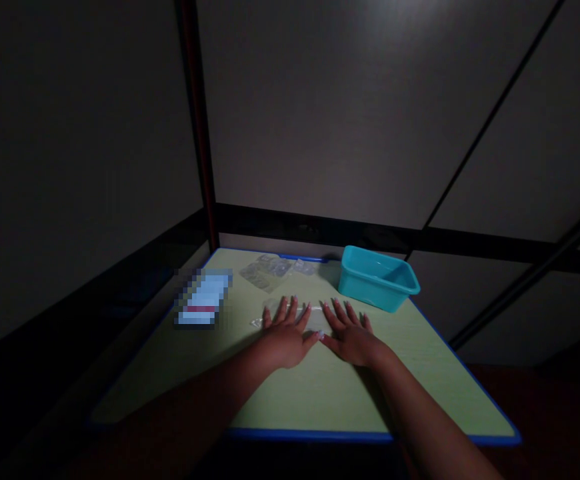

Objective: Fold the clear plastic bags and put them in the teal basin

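Note:
My left hand (285, 339) lies palm down on the table with its fingers spread. Beside it, my right hand (354, 339) is also flat and spread, and the two thumb tips meet or nearly meet. Beneath the fingers of both hands is a thin clear plastic piece (316, 309), perhaps a bag; its shiny edges show between and to the left of the hands, while the rest is covered. Farther back lie several crumpled clear plastic pieces (271, 267). Neither hand grips anything.
A turquoise plastic basin (370, 293) stands at the table's back right. On the left lies a pixelated, bright rectangular object (205, 297), possibly a phone. The pale green table (315, 400) has a blue edge. Dark-trimmed panels (315, 133) rise behind it.

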Motion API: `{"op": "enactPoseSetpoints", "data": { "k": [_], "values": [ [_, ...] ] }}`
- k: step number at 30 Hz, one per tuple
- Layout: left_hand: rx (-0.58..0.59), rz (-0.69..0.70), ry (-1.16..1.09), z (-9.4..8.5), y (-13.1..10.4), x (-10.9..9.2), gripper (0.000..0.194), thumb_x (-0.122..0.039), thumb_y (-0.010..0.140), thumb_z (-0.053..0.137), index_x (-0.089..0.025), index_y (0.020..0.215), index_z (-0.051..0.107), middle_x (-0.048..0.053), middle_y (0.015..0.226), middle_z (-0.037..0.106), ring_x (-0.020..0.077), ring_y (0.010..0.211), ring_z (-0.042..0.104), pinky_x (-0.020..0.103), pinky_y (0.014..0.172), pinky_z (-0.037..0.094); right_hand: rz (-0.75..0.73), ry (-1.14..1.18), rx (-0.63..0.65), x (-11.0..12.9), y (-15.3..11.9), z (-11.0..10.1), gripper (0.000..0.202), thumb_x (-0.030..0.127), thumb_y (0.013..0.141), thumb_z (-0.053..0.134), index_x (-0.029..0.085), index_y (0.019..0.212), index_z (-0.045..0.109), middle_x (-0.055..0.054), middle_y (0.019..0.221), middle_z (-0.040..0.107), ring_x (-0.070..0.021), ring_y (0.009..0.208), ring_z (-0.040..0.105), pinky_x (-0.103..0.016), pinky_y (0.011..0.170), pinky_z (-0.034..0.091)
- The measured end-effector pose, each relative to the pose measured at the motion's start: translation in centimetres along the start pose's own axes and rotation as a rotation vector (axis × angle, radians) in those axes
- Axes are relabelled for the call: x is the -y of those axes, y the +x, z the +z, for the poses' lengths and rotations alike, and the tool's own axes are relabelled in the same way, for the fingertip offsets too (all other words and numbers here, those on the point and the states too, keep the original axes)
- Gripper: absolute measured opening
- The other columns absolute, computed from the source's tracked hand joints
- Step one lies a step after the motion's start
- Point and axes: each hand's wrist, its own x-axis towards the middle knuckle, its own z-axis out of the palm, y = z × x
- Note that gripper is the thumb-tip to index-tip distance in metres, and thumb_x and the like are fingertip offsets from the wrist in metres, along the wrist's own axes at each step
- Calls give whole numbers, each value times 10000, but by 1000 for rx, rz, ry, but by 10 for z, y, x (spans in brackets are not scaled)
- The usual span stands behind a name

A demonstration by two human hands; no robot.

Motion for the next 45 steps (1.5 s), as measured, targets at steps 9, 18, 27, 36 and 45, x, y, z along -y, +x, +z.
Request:
{"op": "enactPoseSetpoints", "data": {
  "k": [9, 18, 27, 36, 45],
  "values": [
    [47, -137, -19, -14, -5, 31, 668, -634, 872, 189, -312, 1453, 110, 67, 1516, -61, 316, 1366, -130, 664, 1013, 61, -14, 30, 12, 0, 0, -1, 802, 733, 808, 208, 328, 1446, -60, -23, 1518, -134, -318, 1361, -153, -594, 1053, 9],
    [-101, -85, 200, -23, -6, 18, 678, -565, 902, 228, -181, 1457, 163, 130, 1513, 2, 259, 1395, -45, 600, 1061, 51, -22, 73, 29, 1, 0, -3, 804, 720, 810, 216, 313, 1451, -49, -33, 1521, -119, -323, 1360, -155, -605, 1044, -18],
    [-35, 223, 57, 0, 17, -22, 638, -532, 923, 141, -185, 1458, 154, 44, 1518, 109, 211, 1399, 100, 542, 1102, 94, -35, 51, 29, 0, 1, -2, 785, 578, 836, 323, 249, 1466, -11, -43, 1517, -126, -336, 1366, -130, -597, 1050, -1],
    [-2, 70, 81, 2, 10, 5, 671, -570, 903, 181, -184, 1452, 203, 89, 1517, 107, 261, 1398, 77, 550, 1083, 133, -33, 75, 13, 2, -2, -4, 813, 694, 817, 244, 285, 1458, -43, -37, 1520, -116, -326, 1367, -135, -595, 1051, -4],
    [-164, -302, 145, 0, 8, 5, 768, -695, 821, 254, -238, 1439, 247, 196, 1500, 137, 461, 1348, 2, 718, 957, -11, -47, 74, 23, 0, -3, -5, 855, 743, 789, 243, 293, 1454, -52, -31, 1521, -121, -324, 1362, -155, -596, 1049, -3]
  ]
}}
